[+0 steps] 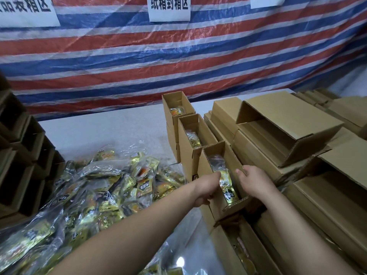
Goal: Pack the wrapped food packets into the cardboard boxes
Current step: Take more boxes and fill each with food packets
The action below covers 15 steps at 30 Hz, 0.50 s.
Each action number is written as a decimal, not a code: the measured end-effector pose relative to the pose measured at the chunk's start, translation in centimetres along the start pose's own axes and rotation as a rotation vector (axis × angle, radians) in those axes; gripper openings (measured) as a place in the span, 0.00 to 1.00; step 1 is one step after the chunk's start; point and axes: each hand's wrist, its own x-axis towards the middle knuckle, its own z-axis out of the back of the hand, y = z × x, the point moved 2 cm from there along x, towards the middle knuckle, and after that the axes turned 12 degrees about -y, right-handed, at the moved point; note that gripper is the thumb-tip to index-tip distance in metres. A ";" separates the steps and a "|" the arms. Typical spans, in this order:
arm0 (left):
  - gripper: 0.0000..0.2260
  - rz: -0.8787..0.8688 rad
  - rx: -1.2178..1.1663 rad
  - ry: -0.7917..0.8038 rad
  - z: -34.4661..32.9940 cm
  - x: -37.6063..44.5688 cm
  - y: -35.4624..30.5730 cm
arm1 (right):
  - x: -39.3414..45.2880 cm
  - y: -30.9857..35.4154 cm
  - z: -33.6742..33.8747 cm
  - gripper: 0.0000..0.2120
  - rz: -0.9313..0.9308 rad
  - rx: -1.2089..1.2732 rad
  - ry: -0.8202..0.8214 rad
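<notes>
Wall signs (168,7) — cropped by top edge

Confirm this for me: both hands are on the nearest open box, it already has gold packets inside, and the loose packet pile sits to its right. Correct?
Not quite. In the head view, the loose packet pile lies to the left of the nearest open box, not the right. The rest holds: the left hand and right hand grip its walls, and gold packets lie inside.

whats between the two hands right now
In the head view, the open cardboard box with gold food packets inside; the left hand and right hand hold its two long sides.
</notes>
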 end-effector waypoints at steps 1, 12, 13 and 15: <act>0.27 0.008 -0.002 -0.002 0.0 0.1 0.1 | 0.1 -0.1 -0.1 0.25 -0.003 -0.003 0.006; 0.30 0.052 -0.046 -0.019 0.1 1.0 0.6 | 1.3 -0.3 -1.0 0.26 -0.025 0.027 0.036; 0.30 0.047 -0.049 -0.023 0.1 1.0 0.6 | 1.3 -0.3 -1.1 0.27 -0.026 0.036 0.039; 0.32 0.031 -0.053 -0.042 0.2 0.8 0.6 | 1.3 -0.4 -1.1 0.27 -0.030 0.058 0.043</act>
